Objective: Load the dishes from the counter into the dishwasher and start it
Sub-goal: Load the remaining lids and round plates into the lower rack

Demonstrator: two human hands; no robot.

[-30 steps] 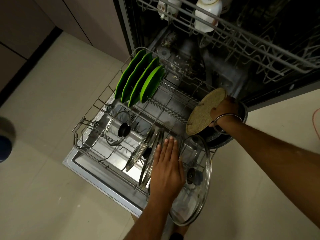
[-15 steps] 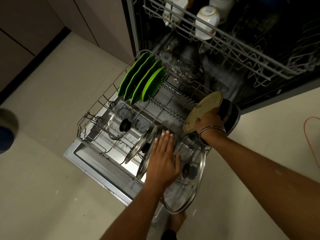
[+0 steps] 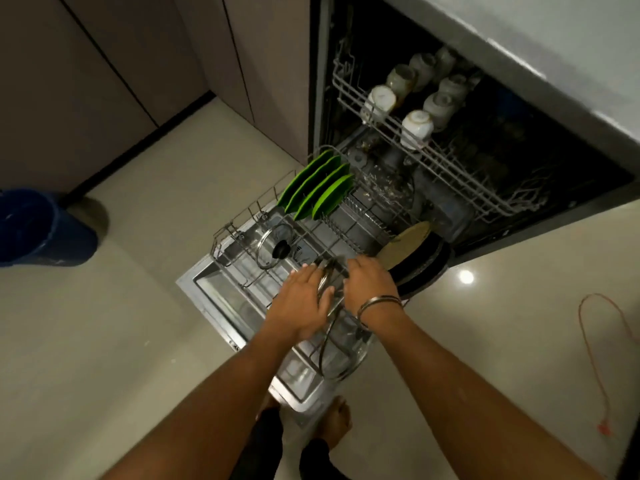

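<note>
Both hands low over the pulled-out lower rack (image 3: 249,216): left hand (image 3: 300,308) flat, fingers straight, against upright glass lids (image 3: 327,282); right hand (image 3: 369,287) beside it, grip hidden (cannot tell if holding). Green plates (image 3: 317,194) standing at rack's back left, one small lid (image 3: 275,245) apart, dark pan (image 3: 420,263) at right edge. Cups (image 3: 417,124) upside down above.

The right hand (image 3: 369,285) has let go of the round brown board (image 3: 403,245) and has come over beside the left hand (image 3: 301,299). Both hands now rest flat on the glass lids (image 3: 329,289) in the lower rack (image 3: 242,237). The big lid (image 3: 341,344) now stands more upright than before.
</note>
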